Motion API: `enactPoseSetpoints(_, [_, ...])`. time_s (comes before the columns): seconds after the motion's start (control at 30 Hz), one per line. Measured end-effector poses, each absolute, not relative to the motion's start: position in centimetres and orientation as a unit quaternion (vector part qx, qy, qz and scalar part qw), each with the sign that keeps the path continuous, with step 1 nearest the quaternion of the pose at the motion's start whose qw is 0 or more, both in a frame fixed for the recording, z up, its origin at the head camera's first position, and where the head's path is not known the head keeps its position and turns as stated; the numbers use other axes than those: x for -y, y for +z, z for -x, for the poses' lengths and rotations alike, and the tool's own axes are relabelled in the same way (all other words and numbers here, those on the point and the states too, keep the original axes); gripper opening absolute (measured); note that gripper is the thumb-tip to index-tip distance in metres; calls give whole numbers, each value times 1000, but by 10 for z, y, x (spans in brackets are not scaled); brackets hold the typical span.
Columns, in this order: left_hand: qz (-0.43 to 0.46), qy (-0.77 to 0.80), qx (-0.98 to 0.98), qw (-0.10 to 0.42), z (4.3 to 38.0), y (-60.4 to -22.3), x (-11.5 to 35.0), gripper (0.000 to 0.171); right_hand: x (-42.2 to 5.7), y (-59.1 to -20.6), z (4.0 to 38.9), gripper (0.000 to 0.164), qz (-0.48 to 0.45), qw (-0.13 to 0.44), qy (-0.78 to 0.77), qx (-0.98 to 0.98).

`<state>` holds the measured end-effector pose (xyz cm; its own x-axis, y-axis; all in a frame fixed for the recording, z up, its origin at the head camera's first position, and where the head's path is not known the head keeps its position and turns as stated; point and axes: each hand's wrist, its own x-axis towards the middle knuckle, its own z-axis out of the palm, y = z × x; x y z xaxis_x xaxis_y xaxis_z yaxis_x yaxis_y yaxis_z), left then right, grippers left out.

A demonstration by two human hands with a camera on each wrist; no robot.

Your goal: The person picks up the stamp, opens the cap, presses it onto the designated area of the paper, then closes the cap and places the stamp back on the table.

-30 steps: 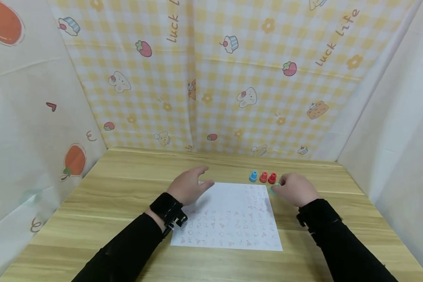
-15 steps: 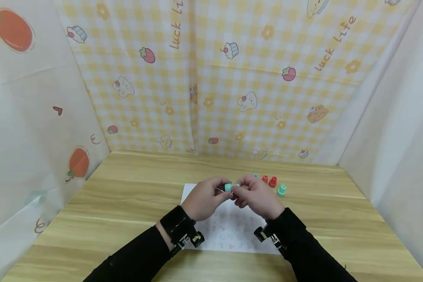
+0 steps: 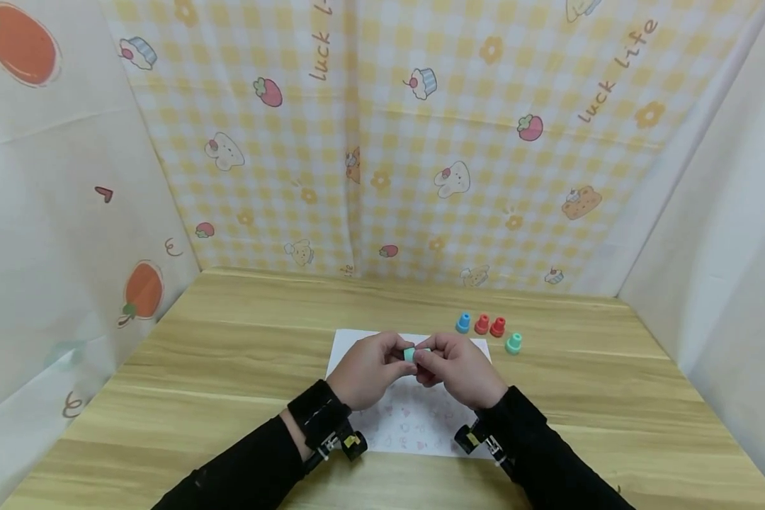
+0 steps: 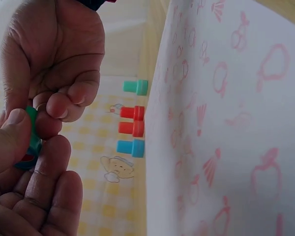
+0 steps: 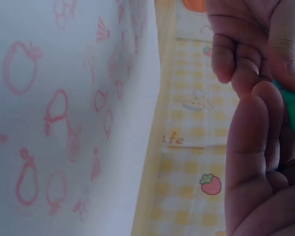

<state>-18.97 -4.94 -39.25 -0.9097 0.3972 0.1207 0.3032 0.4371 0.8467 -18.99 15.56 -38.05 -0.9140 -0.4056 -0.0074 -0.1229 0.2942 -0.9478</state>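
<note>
Pinching, with left hand and right hand, a small mint-green plastic stamp, rounded and mostly covered, with red inside one end. Probably between prints. Just below the hands, already marked much of a white paper sheet with pinkish outlines; cannot tell the amount left bare. Beyond the right hand, see upright a blue plastic stamp, two red plastic stamps, another mint-green stamp.

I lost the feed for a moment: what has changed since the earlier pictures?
The right hand has moved left from beside the red stamps, and the left hand has moved right; they now meet over the printed paper, both holding a green stamp. A second green stamp stands near where the right hand was. The red stamps, blue stamp and paper stayed put.
</note>
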Motion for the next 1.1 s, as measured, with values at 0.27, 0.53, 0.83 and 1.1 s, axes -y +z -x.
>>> enactPoseSetpoints(0.27, [-213,502,-836,60,191,-399,52,11,-155,-388,192,24,160,142,-583,-784])
enactPoseSetpoints(0.53, [-214,519,-825,62,193,-401,53,15,-155,-389,193,25,159,146,-585,-782])
enactPoseSetpoints(0.83, [-220,515,-826,62,196,-402,54,20,-158,-390,196,28,166,149,-589,-777])
enactPoseSetpoints(1.1, [-201,485,-848,71,197,-401,56,24,-163,-389,202,27,122,143,-600,-777])
